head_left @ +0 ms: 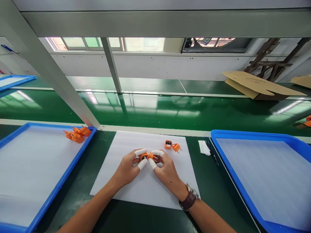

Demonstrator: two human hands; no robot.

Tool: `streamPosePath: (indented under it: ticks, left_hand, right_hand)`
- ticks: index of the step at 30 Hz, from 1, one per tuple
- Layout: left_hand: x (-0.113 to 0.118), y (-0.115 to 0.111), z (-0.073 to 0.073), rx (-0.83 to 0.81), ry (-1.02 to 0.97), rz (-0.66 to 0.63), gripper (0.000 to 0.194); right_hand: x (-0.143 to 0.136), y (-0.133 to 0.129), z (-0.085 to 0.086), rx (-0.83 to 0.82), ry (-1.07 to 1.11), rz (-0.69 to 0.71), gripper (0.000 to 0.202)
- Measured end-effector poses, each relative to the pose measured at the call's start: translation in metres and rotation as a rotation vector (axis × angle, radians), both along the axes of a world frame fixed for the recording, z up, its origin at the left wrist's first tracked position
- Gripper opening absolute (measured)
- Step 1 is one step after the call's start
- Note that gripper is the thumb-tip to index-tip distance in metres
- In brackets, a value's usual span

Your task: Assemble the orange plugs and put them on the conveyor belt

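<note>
Over a white paper sheet (111, 155), my left hand (130, 165) pinches the orange housing (143, 156) of a small plug adapter, its dark inside partly showing. My right hand (165, 166) grips the orange plug half (152, 157) with metal pins, right beside the housing. White finger cots cover the thumb and index finger of both hands. Whether the two halves touch is hard to tell. Just beyond my right hand lies another opened adapter: an orange housing (167, 144) with a dark inside, joined by wires to its plug half (176, 148).
A blue-rimmed tray (60, 181) at left holds several orange plugs (77, 134) in its far corner. Another blue tray (243, 136) stands at right, with a white scrap (204, 147) and a dark pen-like tool (213, 153) beside it. Behind runs a green belt (150, 113); cardboard (262, 84) lies beyond.
</note>
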State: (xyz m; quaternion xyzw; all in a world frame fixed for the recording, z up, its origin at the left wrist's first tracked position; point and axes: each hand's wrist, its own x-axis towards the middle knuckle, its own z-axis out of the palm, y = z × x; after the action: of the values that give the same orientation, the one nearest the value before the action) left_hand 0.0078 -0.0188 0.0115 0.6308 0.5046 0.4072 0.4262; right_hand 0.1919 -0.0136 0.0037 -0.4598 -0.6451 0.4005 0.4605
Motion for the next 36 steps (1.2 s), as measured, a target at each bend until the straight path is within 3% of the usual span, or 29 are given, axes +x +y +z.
streamPosePath:
  ticks: [3, 8, 13, 24, 36]
  left_hand:
    - [-0.005, 0.001, 0.002, 0.084, 0.085, -0.103, 0.047]
    - [-0.006, 0.000, -0.007, 0.288, 0.324, 0.002, 0.036]
    - [-0.001, -0.002, -0.011, 0.393, 0.420, 0.030, 0.035]
    - [0.000, -0.002, -0.012, 0.384, 0.408, 0.046, 0.027]
    - [0.002, -0.003, -0.011, 0.335, 0.428, 0.070, 0.023]
  right_hand:
    - [0.003, 0.002, 0.000, -0.019, -0.015, -0.027, 0.021]
    - [0.003, -0.002, 0.003, 0.093, -0.072, 0.024, 0.018]
    - [0.001, -0.004, 0.002, 0.076, -0.039, 0.099, 0.020]
    - [0.000, 0.001, -0.003, -0.081, 0.009, 0.076, 0.013]
    - [0.001, 0.001, -0.004, -0.034, -0.021, 0.128, 0.017]
